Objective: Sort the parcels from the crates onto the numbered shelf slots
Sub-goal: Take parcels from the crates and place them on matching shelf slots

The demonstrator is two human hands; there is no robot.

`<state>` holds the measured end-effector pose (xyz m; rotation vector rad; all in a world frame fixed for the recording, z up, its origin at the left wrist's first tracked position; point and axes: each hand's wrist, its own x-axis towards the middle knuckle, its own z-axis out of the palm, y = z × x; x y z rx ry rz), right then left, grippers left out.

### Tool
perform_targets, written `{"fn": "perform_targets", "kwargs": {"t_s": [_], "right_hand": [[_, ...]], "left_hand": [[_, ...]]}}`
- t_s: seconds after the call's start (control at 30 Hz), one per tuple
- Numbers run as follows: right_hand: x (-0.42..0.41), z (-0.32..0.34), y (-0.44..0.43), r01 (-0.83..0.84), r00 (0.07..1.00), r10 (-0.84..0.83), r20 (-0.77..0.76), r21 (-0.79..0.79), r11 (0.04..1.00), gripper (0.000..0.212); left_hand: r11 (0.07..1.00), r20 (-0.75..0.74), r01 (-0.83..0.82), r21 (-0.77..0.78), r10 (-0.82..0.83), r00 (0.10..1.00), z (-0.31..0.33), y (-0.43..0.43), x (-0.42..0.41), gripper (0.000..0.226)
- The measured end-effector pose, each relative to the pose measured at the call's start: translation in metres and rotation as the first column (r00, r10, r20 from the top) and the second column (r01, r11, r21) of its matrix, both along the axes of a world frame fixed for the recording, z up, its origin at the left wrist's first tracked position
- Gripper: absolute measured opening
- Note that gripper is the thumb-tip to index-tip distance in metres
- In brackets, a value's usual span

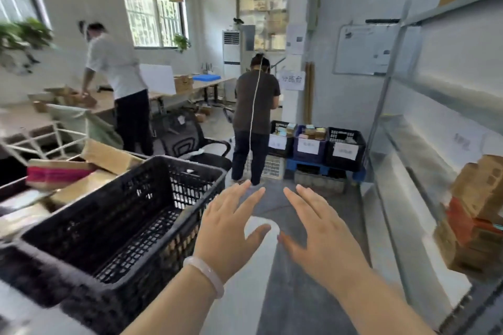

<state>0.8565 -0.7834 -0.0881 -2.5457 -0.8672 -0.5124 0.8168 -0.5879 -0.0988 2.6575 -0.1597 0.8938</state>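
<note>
My left hand [227,228] and my right hand [321,234] hover side by side over the grey floor, fingers spread and straight, holding nothing. A black mesh crate [89,250] stands just left of my left hand; its inside looks bare. Behind it, another crate holds cardboard parcels [109,156], one with pink tape [54,173]. On the right, a metal shelf unit [392,95] carries stacked brown and orange boxes [479,215] on a lower shelf.
A person in a dark shirt [255,117] stands ahead in the aisle beside labelled crates [344,147] on a blue pallet. Another person in white [117,76] leans over a desk at the left. A black office chair [185,139] stands behind the crates.
</note>
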Motion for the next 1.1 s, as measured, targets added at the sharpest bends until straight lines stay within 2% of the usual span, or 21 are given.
{"fn": "perform_targets", "kwargs": {"t_s": [0.23,0.43,0.63,0.77,0.83,1.0,1.1], "right_hand": [[-0.001,-0.023,0.112,-0.196,0.977,0.195,-0.091,-0.001,0.981,0.075],[0.007,-0.053,0.191,-0.210,0.963,0.201,-0.181,-0.030,0.977,0.073],[0.039,-0.065,0.272,0.008,0.970,-0.005,-0.243,0.011,1.000,0.073],[0.058,-0.067,0.338,0.071,0.963,-0.063,-0.261,0.021,0.997,0.071],[0.069,-0.071,0.366,0.118,0.943,-0.103,-0.316,0.029,0.993,0.070],[0.097,-0.099,0.409,0.242,0.835,-0.245,-0.492,-0.073,0.968,0.067],[0.113,-0.122,0.426,0.353,0.708,-0.334,-0.622,-0.098,0.931,0.064]], "left_hand": [[0.979,-0.092,-0.202,-0.017,0.200,0.976,-0.023,0.102,-0.047,0.060],[0.960,-0.169,-0.275,-0.049,0.264,0.950,-0.054,0.192,-0.041,0.061],[0.974,-0.350,-0.194,-0.115,0.144,0.926,-0.079,0.290,0.007,0.064],[0.979,-0.448,-0.122,-0.165,0.036,0.893,-0.092,0.348,0.053,0.064],[0.975,-0.484,-0.099,-0.198,-0.009,0.875,-0.102,0.368,0.075,0.064],[0.963,-0.614,-0.058,-0.262,-0.120,0.780,-0.138,0.389,0.125,0.066],[0.958,-0.698,-0.024,-0.285,-0.191,0.690,-0.165,0.389,0.146,0.068]]}}
